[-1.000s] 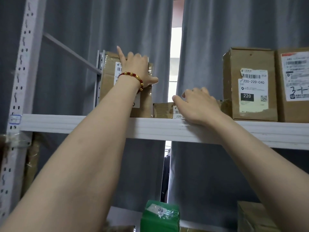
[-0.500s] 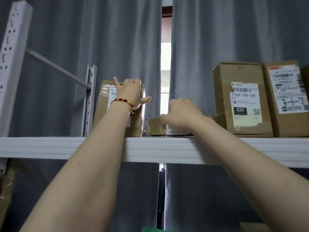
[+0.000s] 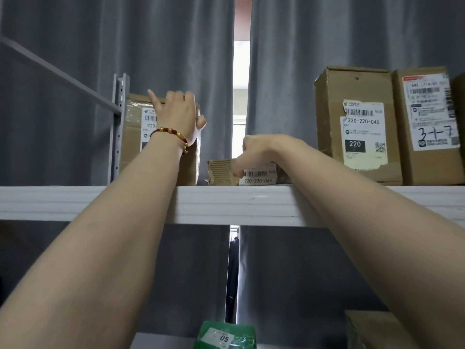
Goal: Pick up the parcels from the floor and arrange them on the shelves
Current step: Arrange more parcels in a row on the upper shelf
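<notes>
An upright brown parcel (image 3: 130, 147) with a white label stands at the left end of the white top shelf (image 3: 226, 205). My left hand (image 3: 177, 114), with a red bead bracelet on the wrist, lies on its front, fingers hooked over the top edge and thumb round the right side. Just to its right lies a small flat cardboard parcel (image 3: 221, 171) labelled 220-220-C40. My right hand (image 3: 254, 152) grips that parcel from above, with the thumb on its front face.
Two tall brown boxes (image 3: 359, 122) (image 3: 427, 127) stand on the shelf's right side. A grey perforated post (image 3: 118, 127) rises left of the upright parcel. Grey curtains hang behind. Below, a green parcel (image 3: 226, 336) and a brown box (image 3: 372, 328) sit on a lower shelf.
My right hand went from lying flat on the small parcel to curling round it. The left hand stays on the upright parcel. The camera tilted up, then slightly back down.
</notes>
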Motion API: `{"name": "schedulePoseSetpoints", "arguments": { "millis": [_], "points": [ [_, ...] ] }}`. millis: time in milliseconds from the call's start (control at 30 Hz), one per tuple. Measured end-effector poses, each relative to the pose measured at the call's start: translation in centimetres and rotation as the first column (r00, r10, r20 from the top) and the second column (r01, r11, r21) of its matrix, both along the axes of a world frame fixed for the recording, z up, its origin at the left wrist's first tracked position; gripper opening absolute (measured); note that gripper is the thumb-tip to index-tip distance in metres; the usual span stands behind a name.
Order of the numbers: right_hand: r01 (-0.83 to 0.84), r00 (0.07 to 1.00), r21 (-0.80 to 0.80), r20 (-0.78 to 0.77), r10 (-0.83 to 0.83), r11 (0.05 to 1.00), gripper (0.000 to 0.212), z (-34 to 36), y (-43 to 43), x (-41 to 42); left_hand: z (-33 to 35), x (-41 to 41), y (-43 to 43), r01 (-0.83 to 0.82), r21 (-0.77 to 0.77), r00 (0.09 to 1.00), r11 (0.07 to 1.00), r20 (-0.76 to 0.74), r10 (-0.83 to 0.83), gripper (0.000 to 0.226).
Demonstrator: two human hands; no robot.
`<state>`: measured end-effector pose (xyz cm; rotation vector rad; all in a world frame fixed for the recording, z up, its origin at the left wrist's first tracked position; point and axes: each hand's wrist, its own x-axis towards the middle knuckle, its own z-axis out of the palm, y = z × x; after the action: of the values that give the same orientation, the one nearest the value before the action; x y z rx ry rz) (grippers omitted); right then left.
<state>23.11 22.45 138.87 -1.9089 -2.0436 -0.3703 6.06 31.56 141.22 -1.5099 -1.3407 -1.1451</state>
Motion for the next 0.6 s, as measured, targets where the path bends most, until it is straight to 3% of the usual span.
{"name": "schedulePoseSetpoints", "arguments": {
  "millis": [200, 367, 600],
  "points": [
    [-0.029, 0.999, -0.031, -0.038, 0.028, 0.999, 0.029, 0.1, 0.5, 0.3, 0.0, -0.1, 0.5, 0.038, 0.035, 0.999, 0.999, -0.016, -0.038, 0.032],
    [-0.023, 0.998, -0.01, -0.062, 0.022, 1.0, 0.034, 0.2, 0.9, 0.7, 0.0, -0.4, 1.0, 0.015, 0.077, 0.999, 0.997, -0.048, -0.011, 0.043],
    [-0.015, 0.991, 0.126, -0.131, 0.031, 0.992, 0.064, 0.0, 1.3, 0.8, -0.2, -0.5, 1.1, 0.118, 0.075, 0.993, 0.99, -0.008, -0.118, 0.046]
  ]
}}
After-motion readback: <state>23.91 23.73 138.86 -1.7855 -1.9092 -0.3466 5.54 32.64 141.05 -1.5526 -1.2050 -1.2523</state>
